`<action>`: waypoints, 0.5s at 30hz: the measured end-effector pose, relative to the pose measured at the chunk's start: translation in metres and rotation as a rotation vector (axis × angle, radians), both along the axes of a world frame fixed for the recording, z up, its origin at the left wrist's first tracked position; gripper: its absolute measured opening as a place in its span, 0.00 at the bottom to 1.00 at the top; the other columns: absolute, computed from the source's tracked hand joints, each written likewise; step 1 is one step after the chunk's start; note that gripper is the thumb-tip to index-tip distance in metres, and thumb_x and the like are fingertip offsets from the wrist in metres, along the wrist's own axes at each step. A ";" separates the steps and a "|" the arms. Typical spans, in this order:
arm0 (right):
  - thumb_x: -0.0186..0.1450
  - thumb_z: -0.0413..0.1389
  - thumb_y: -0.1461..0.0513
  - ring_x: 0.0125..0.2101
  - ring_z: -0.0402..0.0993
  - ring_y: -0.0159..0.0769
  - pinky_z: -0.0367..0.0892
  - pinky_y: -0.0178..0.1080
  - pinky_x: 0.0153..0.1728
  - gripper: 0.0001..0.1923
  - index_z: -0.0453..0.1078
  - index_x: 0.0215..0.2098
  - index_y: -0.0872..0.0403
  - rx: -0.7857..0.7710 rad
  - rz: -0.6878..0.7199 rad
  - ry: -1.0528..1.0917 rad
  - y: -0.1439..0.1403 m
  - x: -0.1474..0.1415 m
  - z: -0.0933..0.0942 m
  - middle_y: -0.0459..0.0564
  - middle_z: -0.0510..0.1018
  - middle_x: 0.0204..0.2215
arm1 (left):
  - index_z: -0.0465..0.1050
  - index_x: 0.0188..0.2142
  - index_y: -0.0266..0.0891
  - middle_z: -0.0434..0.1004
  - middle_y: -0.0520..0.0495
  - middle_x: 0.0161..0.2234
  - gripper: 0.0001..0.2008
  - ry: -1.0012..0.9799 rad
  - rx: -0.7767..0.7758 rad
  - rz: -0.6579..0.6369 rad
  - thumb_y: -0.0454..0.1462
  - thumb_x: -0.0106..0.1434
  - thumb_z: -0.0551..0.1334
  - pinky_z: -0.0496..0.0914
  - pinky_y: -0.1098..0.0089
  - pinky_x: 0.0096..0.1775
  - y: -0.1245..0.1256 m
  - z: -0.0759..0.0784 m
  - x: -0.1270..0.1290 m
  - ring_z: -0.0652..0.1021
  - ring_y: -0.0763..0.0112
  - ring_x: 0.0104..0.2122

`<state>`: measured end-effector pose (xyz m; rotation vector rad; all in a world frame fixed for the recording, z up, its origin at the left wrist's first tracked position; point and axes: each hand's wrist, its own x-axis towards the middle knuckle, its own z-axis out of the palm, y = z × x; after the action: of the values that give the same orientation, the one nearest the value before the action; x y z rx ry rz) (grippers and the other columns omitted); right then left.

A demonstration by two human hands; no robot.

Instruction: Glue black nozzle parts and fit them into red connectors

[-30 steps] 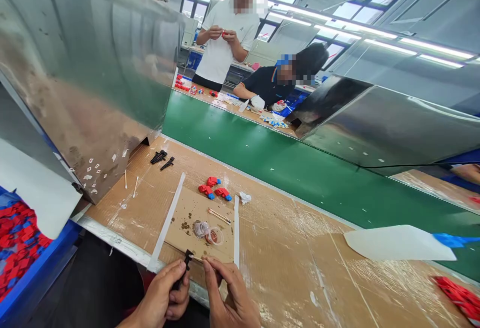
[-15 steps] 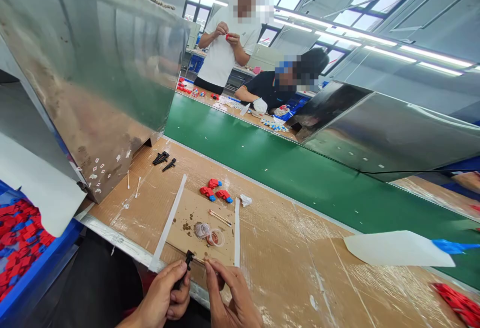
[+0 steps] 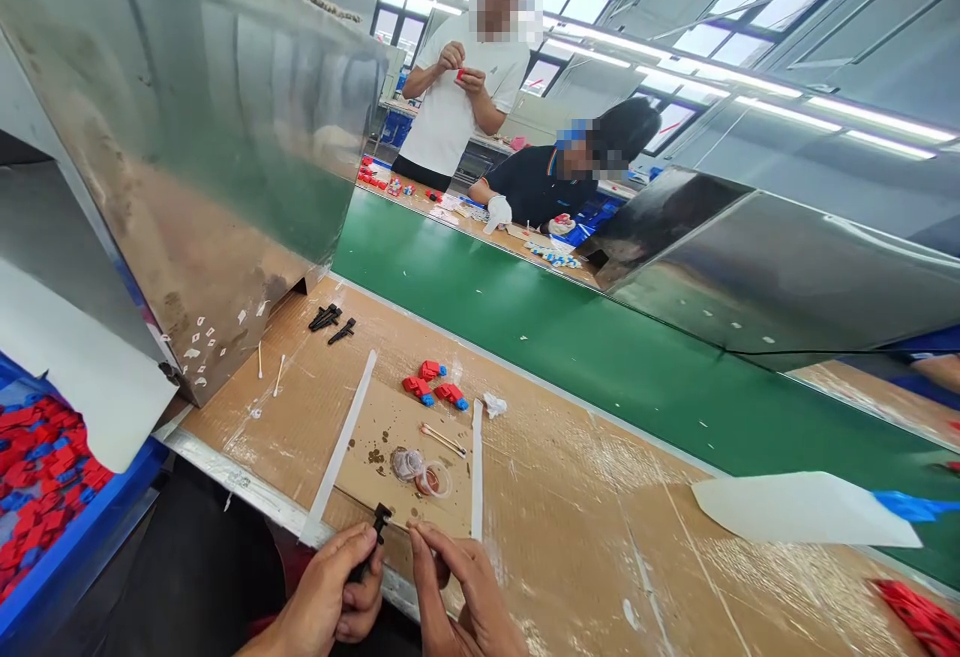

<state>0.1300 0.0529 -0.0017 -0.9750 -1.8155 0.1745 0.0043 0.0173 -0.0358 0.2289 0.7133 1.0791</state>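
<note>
My left hand [image 3: 337,582] is closed around a small black plastic part [image 3: 380,517], whose upper end sticks out above the thumb. Thumb and forefinger of my right hand [image 3: 465,587] pinch a thin cotton swab [image 3: 397,525], mostly hidden, its end at the black part. Beyond my hands, on a taped cardboard patch [image 3: 367,492], stand two small clear cups, one [image 3: 433,480] with reddish-brown stuff inside and another [image 3: 406,464] beside it. Two used swabs [image 3: 444,439] lie behind them. Several red-and-blue pieces [image 3: 431,385] sit farther back.
Several black parts [image 3: 330,322] and two swabs [image 3: 279,375] lie to the left. A blue bin [image 3: 82,567] of red and blue pieces stands at lower left, beside a metal panel [image 3: 225,167]. Across the green belt [image 3: 525,307] two people work. A white sheet [image 3: 802,507] lies at right.
The view has shifted slightly. My hands hold nearly the same pose, the swab still against the black part. Across the belt, the seated person's gloved hand has moved left.
</note>
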 end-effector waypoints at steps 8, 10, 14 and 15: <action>0.61 0.63 0.70 0.22 0.71 0.27 0.67 0.30 0.24 0.11 0.74 0.42 0.56 -0.002 -0.010 -0.008 -0.001 0.003 0.000 0.48 0.79 0.29 | 0.62 0.28 0.40 0.47 0.64 0.14 0.24 0.008 0.010 -0.001 0.58 0.55 0.64 0.37 0.76 0.15 -0.001 0.002 -0.001 0.46 0.84 0.12; 0.60 0.63 0.71 0.22 0.71 0.26 0.67 0.30 0.24 0.11 0.74 0.42 0.56 0.005 -0.011 -0.007 0.000 0.002 -0.001 0.48 0.79 0.28 | 0.62 0.28 0.40 0.47 0.64 0.14 0.25 0.016 0.007 -0.003 0.58 0.54 0.64 0.37 0.76 0.15 0.000 0.003 -0.001 0.46 0.84 0.12; 0.61 0.63 0.68 0.22 0.71 0.26 0.66 0.30 0.24 0.09 0.76 0.40 0.55 -0.011 -0.071 0.053 0.000 -0.003 -0.001 0.46 0.79 0.28 | 0.62 0.28 0.40 0.48 0.64 0.14 0.24 0.012 0.020 -0.001 0.58 0.54 0.64 0.38 0.76 0.15 -0.001 0.003 0.000 0.46 0.84 0.12; 0.62 0.63 0.68 0.22 0.70 0.26 0.65 0.30 0.25 0.08 0.76 0.40 0.54 -0.025 -0.087 0.082 -0.001 -0.004 -0.002 0.46 0.79 0.28 | 0.62 0.28 0.40 0.48 0.64 0.14 0.24 0.009 0.022 0.001 0.58 0.54 0.64 0.38 0.76 0.15 -0.001 0.002 0.000 0.46 0.84 0.12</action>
<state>0.1263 0.0520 -0.0035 -1.0471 -1.6962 0.1810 0.0046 0.0166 -0.0339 0.2520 0.7099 1.0875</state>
